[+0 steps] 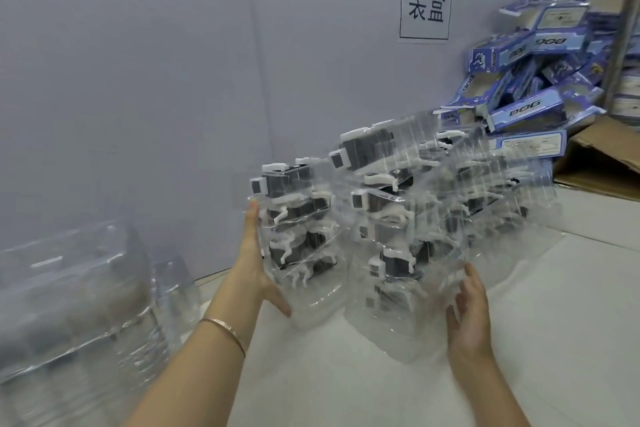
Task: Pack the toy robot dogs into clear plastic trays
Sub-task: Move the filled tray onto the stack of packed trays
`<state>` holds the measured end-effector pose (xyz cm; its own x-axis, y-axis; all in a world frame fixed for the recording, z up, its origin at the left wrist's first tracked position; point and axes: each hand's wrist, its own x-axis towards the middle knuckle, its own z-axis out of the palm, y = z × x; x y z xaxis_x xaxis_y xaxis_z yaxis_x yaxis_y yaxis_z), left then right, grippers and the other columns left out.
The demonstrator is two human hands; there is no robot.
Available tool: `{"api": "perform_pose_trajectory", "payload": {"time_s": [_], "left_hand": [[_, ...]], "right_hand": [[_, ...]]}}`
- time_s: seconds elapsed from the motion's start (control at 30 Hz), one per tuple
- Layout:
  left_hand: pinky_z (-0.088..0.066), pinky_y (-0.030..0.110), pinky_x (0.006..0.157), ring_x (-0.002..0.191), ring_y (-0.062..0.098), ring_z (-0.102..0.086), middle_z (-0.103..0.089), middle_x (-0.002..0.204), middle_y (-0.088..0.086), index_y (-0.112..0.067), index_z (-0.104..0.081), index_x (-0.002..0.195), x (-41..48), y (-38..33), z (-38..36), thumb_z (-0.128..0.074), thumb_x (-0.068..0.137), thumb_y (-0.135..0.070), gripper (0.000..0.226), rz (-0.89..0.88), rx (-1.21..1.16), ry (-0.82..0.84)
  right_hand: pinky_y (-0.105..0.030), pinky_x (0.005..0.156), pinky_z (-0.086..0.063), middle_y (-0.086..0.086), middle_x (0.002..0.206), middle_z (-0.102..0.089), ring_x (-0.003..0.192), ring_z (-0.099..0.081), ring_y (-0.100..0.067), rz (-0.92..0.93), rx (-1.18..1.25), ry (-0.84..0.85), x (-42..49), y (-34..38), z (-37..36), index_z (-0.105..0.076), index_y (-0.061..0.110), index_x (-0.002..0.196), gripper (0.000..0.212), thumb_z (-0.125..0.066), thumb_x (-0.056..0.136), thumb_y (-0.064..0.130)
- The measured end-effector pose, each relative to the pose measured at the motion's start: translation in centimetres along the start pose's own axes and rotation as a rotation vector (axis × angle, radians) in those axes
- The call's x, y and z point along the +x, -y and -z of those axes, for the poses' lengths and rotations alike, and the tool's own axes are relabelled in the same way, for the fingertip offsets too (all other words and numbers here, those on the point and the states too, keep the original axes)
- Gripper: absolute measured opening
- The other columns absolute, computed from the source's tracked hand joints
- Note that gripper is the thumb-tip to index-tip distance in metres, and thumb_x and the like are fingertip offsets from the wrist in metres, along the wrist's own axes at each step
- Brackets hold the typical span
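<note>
Sideways, left hand [255, 265] flat against trays [306, 291]

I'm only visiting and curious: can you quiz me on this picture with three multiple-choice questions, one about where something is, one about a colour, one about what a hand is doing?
1. Where is the pile of printed boxes?
A) far right, by the wall
B) at the near left edge
C) in the middle foreground

2. What is their main colour?
A) red
B) blue
C) green

3. How is the left hand?
A) a fist, off everything
B) fingers straight, flat against the side of the stacked trays
C) pinching a carton

Answers:
1 A: the pile slopes up at the far right.
2 B: the cartons are blue with white print.
3 B: its palm lies along the stack's left side.
</note>
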<state>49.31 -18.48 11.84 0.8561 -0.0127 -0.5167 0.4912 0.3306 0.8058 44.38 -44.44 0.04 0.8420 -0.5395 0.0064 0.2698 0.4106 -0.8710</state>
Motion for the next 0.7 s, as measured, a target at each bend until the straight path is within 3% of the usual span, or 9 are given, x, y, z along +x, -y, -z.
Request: {"api": "perform_pose_trajectory", "payload": {"time_s": [0.13, 0.2, 0.27, 0.3, 0.4, 0.47, 0.6, 0.7], "left_hand": [[0.001, 0.088, 0.092, 0.14, 0.056, -0.018, -0.051, 0.136, 0.03, -0.018, -0.06, 0.128, -0.1, 0.0, -1.7, -0.058, 0.009, -0.097, 0.143, -0.047, 0.061, -0.019], [-0.007, 0.091, 0.085, 0.141, 0.054, -0.017, -0.034, 0.152, 0.023, -0.021, -0.041, 0.147, -0.2, 0.0, -2.5, -0.056, 0.023, -0.099, 0.147, -0.047, 0.0, -0.083], [-0.027, 0.087, 0.07, 0.13, 0.051, -0.037, -0.048, 0.142, 0.022, -0.025, -0.034, 0.151, -0.7, 0.0, -3.6, -0.053, 0.038, -0.1, 0.137, -0.089, -0.029, -0.118], [-0.03, 0.085, 0.068, 0.124, 0.049, -0.043, -0.056, 0.134, 0.022, -0.028, -0.036, 0.15, -0.8, 0.0, -4.2, -0.054, 0.042, -0.099, 0.131, -0.114, -0.046, -0.133], [-0.007, 0.09, 0.083, 0.13, 0.049, -0.038, -0.042, 0.148, 0.014, -0.026, -0.039, 0.146, -0.7, 0.2, -5.6, -0.061, 0.029, -0.097, 0.138, -0.102, -0.086, -0.175], [-0.004, 0.089, 0.087, 0.133, 0.048, -0.036, -0.039, 0.15, 0.011, -0.026, -0.036, 0.147, -0.5, 0.2, -6.1, -0.06, 0.019, -0.096, 0.148, -0.104, -0.086, -0.17], [0.003, 0.086, 0.093, 0.143, 0.051, -0.014, -0.012, 0.162, 0.014, -0.032, -0.023, 0.154, 0.0, -0.1, -5.6, -0.057, 0.018, -0.097, 0.154, -0.038, -0.141, -0.206], [0.011, 0.082, 0.098, 0.147, 0.048, 0.004, 0.0, 0.164, 0.015, -0.033, -0.029, 0.153, -0.7, 0.0, -4.3, -0.054, 0.022, -0.096, 0.147, -0.038, -0.261, -0.195]], "right_hand": [[-0.03, 0.113, -0.018, 0.014, 0.145, -0.036, 0.133, -0.026, -0.004, 0.01, -0.042, 0.063, 0.1, -0.2, 0.4, -0.036, 0.043, 0.142, 0.042, -0.035, 0.103, 0.027], [-0.028, 0.111, -0.019, 0.02, 0.147, -0.032, 0.136, -0.026, -0.003, 0.027, -0.095, 0.11, -0.1, -0.3, 0.4, -0.028, 0.043, 0.148, 0.05, -0.039, 0.102, 0.027], [-0.029, 0.111, -0.021, 0.019, 0.154, -0.028, 0.138, -0.03, -0.005, 0.047, -0.148, 0.143, -0.3, -0.4, 0.4, -0.021, 0.044, 0.151, 0.058, -0.045, 0.101, 0.028], [-0.032, 0.115, -0.021, 0.015, 0.158, -0.023, 0.141, -0.029, -0.008, 0.055, -0.174, 0.156, -0.4, -0.5, 0.4, -0.018, 0.044, 0.152, 0.061, -0.047, 0.099, 0.031], [-0.039, 0.12, -0.009, 0.005, 0.165, 0.001, 0.15, -0.004, -0.01, 0.059, -0.301, 0.172, -0.7, -0.3, 0.4, -0.01, 0.049, 0.151, 0.079, -0.055, 0.088, 0.06], [-0.036, 0.117, -0.008, 0.003, 0.164, 0.009, 0.15, 0.004, -0.01, 0.078, -0.365, 0.154, -1.1, -0.1, 0.3, -0.008, 0.05, 0.151, 0.087, -0.052, 0.08, 0.072], [-0.026, 0.109, -0.011, -0.003, 0.164, 0.012, 0.151, 0.002, -0.012, 0.166, -0.392, 0.122, -1.5, 0.2, 0.0, -0.007, 0.047, 0.151, 0.076, -0.044, 0.085, 0.056], [-0.03, 0.112, -0.013, -0.003, 0.165, 0.005, 0.151, -0.003, -0.015, 0.174, -0.394, 0.124, -1.5, 0.2, -0.2, -0.012, 0.04, 0.154, 0.077, -0.042, 0.086, 0.054]]}}
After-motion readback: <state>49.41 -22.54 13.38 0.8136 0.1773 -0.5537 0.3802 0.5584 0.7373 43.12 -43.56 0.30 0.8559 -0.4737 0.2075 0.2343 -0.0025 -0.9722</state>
